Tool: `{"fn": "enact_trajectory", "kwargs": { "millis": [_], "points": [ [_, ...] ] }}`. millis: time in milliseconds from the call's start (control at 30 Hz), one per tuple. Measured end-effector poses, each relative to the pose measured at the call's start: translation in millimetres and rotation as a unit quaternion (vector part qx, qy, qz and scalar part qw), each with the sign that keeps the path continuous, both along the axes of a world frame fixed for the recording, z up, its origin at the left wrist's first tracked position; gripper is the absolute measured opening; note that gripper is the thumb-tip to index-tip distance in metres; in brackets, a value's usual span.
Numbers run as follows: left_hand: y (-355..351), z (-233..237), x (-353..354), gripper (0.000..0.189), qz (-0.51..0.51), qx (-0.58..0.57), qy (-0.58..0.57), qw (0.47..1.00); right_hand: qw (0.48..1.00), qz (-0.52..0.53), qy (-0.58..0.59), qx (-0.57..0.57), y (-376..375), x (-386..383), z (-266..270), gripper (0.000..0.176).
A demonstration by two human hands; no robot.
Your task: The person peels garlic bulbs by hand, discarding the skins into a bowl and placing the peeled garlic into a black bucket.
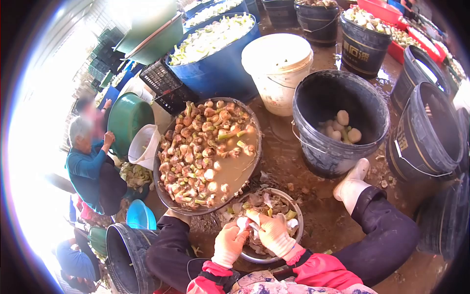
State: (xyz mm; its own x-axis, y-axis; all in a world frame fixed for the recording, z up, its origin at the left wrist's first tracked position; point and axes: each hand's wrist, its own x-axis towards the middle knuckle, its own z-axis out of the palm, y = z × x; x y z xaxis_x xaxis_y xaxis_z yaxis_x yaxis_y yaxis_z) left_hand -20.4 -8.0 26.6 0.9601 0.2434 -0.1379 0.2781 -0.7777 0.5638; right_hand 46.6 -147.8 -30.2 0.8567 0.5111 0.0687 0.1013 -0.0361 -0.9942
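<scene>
My gloved left hand (pixel 229 243) is closed around a whitish-purple garlic bulb (pixel 243 224). Right beside it, my gloved right hand (pixel 274 233) has its fingers curled against the bulb; a small greyish thing shows at its fingertips, too small to make out. Both hands are over a metal basin (pixel 299 215) full of peeled skins and stem scraps (pixel 268 200). Beyond them, a wide dark tub (pixel 258 166) holds many unpeeled garlic bulbs (pixel 196 139) in muddy water. To the right, a black bucket (pixel 313 157) has several peeled pale bulbs (pixel 342 117) at its bottom.
A white lidded bucket (pixel 276 93) and a blue tub (pixel 210 76) of cut pieces stand behind. More black buckets (pixel 426 132) line the right. At left, a person (pixel 90 161) sits by a green basin (pixel 129 125). My boot (pixel 352 181) rests on the wet floor.
</scene>
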Motion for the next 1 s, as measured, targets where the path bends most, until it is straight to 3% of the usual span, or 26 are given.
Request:
{"fn": "enact_trajectory", "kwargs": {
  "millis": [200,300,367,433,467,567,633,700,733,767,800,833,867,900,933,967,1000],
  "points": [
    [2,-11,-2,0.029,-0.004,-0.009,-0.027,1.0,0.999,-0.029,-0.031,-0.004,1,-2,-9,0.035],
    [-3,-5,-9,0.031,-0.007,-0.019,-0.052,0.998,0.995,-0.08,0.059,0.018,7,0,-7,0.032],
    [-2,-8,-8,0.032,0.014,0.05,-0.013,0.999,0.991,-0.11,0.074,0.014,7,-2,3,0.027],
    [-3,-9,-6,0.032,0.014,0.058,-0.022,0.998,0.996,-0.089,-0.02,-0.004,2,-3,6,0.025],
    [-5,-8,-5,0.032,0.015,0.074,-0.011,0.997,0.986,-0.092,-0.129,-0.05,5,-3,6,0.025],
    [-7,2,-7,0.026,-0.016,0.085,0.012,0.996,0.99,-0.039,-0.109,-0.076,-3,-4,6,0.026],
    [-8,7,-8,0.019,-0.049,0.078,0.026,0.995,0.991,-0.091,-0.094,-0.028,9,-4,-30,0.024],
    [-10,10,-9,0.012,-0.104,-0.117,-0.109,0.982,0.957,-0.167,0.192,0.137,13,-1,-52,0.021],
    [-11,8,-11,0.012,-0.105,-0.116,-0.111,0.982,0.957,-0.202,0.189,0.085,2,7,-48,0.021],
    [-12,5,-16,0.015,-0.043,-0.237,-0.12,0.963,0.945,-0.181,0.266,0.065,-7,14,-42,0.022],
    [-11,1,-22,0.019,0.019,-0.354,-0.127,0.927,0.97,-0.122,0.201,-0.062,-16,22,-71,0.02],
    [-8,-1,-25,0.024,0.082,-0.463,-0.133,0.872,0.972,-0.059,0.131,-0.188,-16,31,-65,0.019],
    [-2,-2,-26,0.033,0.09,-0.497,-0.121,0.854,0.965,-0.025,0.034,-0.259,-24,30,-58,0.027],
    [4,-4,-29,0.033,0.092,-0.496,-0.125,0.854,0.966,-0.022,0.03,-0.257,-21,26,-45,0.027],
    [8,-7,-33,0.03,0.128,-0.541,-0.088,0.826,0.993,-0.011,0.077,-0.085,-17,23,-35,0.036],
    [9,-4,-33,0.028,0.161,-0.585,-0.049,0.793,0.988,-0.001,0.123,0.089,-16,20,-27,0.047],
    [7,-1,-32,0.028,0.162,-0.587,-0.05,0.792,0.927,0.098,0.323,0.162,-19,26,-15,0.062]
  ]
}}
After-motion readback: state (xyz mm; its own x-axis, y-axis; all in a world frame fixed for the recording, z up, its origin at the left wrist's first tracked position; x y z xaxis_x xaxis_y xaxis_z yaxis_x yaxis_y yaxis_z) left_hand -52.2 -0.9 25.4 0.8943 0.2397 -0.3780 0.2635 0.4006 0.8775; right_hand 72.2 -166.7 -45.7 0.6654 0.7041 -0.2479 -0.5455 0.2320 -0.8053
